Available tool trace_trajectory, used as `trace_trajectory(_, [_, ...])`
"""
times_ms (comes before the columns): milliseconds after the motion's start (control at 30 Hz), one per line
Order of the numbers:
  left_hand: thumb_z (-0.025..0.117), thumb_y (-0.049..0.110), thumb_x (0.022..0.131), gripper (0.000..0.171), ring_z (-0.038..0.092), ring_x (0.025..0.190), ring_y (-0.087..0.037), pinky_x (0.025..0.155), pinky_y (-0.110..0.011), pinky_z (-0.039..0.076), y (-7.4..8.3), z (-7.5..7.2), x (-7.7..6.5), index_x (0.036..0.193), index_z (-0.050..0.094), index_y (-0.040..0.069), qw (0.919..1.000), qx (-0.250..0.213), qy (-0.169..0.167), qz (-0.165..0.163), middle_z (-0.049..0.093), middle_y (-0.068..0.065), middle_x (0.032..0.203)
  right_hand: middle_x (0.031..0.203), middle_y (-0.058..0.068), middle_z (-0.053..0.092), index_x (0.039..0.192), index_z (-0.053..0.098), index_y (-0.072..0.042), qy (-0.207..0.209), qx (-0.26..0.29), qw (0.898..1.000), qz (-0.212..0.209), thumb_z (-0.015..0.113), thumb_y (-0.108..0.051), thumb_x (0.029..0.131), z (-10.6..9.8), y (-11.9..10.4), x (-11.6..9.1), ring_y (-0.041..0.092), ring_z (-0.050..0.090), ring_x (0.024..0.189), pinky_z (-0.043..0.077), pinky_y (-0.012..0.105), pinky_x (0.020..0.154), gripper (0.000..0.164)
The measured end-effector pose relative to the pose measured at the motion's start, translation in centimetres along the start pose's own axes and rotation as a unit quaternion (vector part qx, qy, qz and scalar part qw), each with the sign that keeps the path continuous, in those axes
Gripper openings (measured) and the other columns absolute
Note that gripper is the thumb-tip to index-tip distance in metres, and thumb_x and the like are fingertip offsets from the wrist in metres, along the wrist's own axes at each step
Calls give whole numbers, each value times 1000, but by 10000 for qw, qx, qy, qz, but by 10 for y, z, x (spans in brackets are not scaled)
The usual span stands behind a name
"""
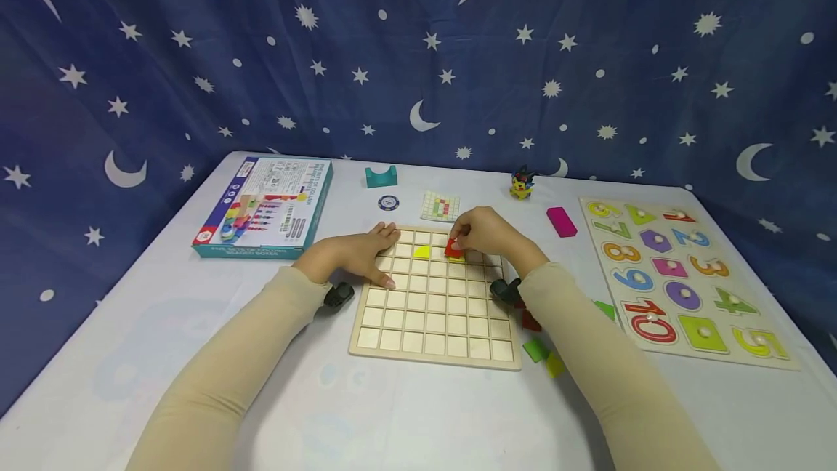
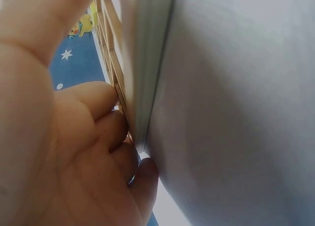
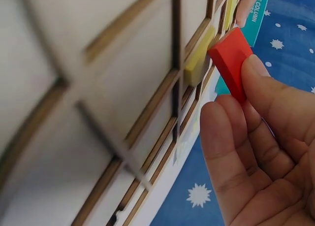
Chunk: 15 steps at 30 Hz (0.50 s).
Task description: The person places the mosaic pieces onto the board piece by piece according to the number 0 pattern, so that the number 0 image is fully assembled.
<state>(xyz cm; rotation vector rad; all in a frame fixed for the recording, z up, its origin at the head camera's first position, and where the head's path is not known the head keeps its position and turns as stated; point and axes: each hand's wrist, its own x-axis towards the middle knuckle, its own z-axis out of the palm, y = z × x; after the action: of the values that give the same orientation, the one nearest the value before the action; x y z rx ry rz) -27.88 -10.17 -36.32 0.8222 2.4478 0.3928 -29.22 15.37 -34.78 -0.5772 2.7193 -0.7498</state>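
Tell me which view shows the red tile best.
The right wrist view: the red tile appears large there, pinched by the right hand. The head view shows it small and partly covered; the left wrist view doesn't show it.

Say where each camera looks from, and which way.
Head: on the head, facing forward and down at the square wooden grid board; left hand, right hand and beige sleeves show.
Left wrist: on that wrist, facing along the board's edge; left hand's palm shows.
Right wrist: on that wrist, facing across the board toward the flat red piece; right hand and one left digit show.
Head and right wrist share the board, red piece and navy star-patterned cloth.
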Motion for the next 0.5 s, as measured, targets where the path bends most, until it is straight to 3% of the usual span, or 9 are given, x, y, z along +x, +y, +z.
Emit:
trace_trajectory(300, [71, 44, 77, 104, -9, 142, -28, 115, -44, 4, 0, 0, 2, 147, 6, 2, 10000, -9, 13, -68, -4, -12, 155, 85, 5, 65, 88, 69, -6, -257, 9, 9996, 78, 66, -8, 84, 6, -17, 12, 16, 54, 73, 46, 25, 64, 6])
trace_trajectory(500, [71, 45, 76, 105, -10, 142, -27, 115, -43, 3, 0, 0, 2, 148, 6, 2, 10000, -20, -8, -92, -4, -12, 155, 88, 4, 66, 89, 69, -8, -477, -246, 9985, 69, 66, -10, 84, 13, -20, 15, 18, 55, 81, 47, 29, 73, 6])
